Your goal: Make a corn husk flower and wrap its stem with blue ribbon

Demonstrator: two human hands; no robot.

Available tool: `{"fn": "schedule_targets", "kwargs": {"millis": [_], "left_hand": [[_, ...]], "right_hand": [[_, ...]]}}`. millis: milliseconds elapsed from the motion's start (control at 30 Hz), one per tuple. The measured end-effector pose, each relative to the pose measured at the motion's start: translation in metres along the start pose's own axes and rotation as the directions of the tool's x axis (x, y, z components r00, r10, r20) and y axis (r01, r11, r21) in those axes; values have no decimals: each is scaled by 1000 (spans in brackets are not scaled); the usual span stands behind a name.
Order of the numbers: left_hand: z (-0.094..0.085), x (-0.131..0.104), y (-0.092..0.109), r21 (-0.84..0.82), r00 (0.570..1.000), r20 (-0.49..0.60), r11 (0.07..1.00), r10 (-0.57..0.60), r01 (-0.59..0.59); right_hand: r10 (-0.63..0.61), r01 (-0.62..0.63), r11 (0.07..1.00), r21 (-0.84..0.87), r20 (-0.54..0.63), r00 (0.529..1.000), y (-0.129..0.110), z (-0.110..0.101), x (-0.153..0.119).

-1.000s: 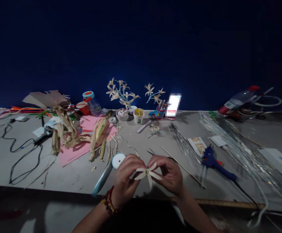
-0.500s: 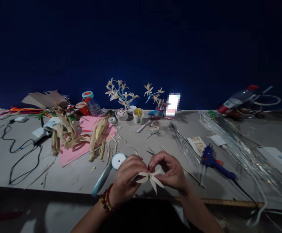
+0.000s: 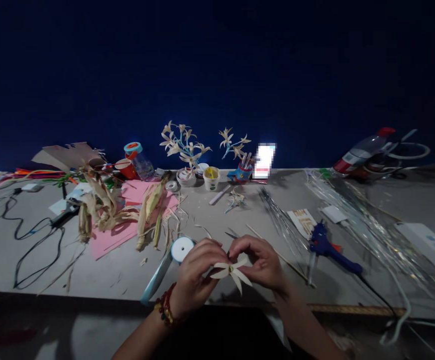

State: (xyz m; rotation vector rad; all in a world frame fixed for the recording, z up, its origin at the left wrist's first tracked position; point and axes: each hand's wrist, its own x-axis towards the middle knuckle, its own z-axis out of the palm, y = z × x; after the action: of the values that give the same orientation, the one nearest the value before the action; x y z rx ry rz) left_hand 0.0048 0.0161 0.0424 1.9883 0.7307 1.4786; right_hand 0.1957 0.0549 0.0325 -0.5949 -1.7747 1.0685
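Between my two hands is a cream-coloured husk flower (image 3: 232, 272) with narrow pointed petals, its face turned toward me. My left hand (image 3: 202, 267), with beaded bracelets at the wrist, is closed around the flower from the left. The fingers of my right hand (image 3: 258, 262) are bent in a pinch at the flower's right side. What lies behind the petals, such as a stem, is hidden by my fingers. Just left of my left hand lies a roll of light blue ribbon (image 3: 182, 249), its loose tail running to the table's front edge.
Dried corn husks (image 3: 108, 207) lie on pink paper (image 3: 107, 242) at left. A blue glue gun (image 3: 332, 250) and bundled wires (image 3: 367, 225) are at right. At the back stand flower branches (image 3: 183, 145), a small tub (image 3: 212, 180), a lit phone (image 3: 265, 160) and a tilted bottle (image 3: 363, 152).
Both hands stay together at the flower, which has tilted slightly. The whole view has shifted a little; nothing on the table has visibly moved.
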Motion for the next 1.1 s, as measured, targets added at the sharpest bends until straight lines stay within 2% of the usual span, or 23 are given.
{"fn": "schedule_targets", "kwargs": {"millis": [167, 400, 533, 800, 967, 1100], "left_hand": [[4, -1, -5, -11, 997, -81, 1000, -10, 9], [4, -6, -9, -160, 959, -53, 951, -278, 267], [4, -6, -9, -202, 941, -30, 924, -337, 325], [4, -6, -4, -115, 966, -35, 962, -255, 250], [6, -7, -1, 10, 986, -73, 989, -147, 148], [7, -7, 1, 25, 994, -53, 995, -92, 93]], "right_hand": [[-13, 11, 999, -40, -38, 999, 3, 2, -2], [-9, 9, 1000, 3, -51, 999, 8, 7, -10], [21, -19, 1000, 22, -79, 997, 6, 10, -11], [17, -18, 1000, -9, -114, 993, 1, 12, -9], [-34, 31, 999, -45, -70, 997, 0, 7, -6], [-61, 58, 997, -60, -46, 997, 0, 3, -5]]}}
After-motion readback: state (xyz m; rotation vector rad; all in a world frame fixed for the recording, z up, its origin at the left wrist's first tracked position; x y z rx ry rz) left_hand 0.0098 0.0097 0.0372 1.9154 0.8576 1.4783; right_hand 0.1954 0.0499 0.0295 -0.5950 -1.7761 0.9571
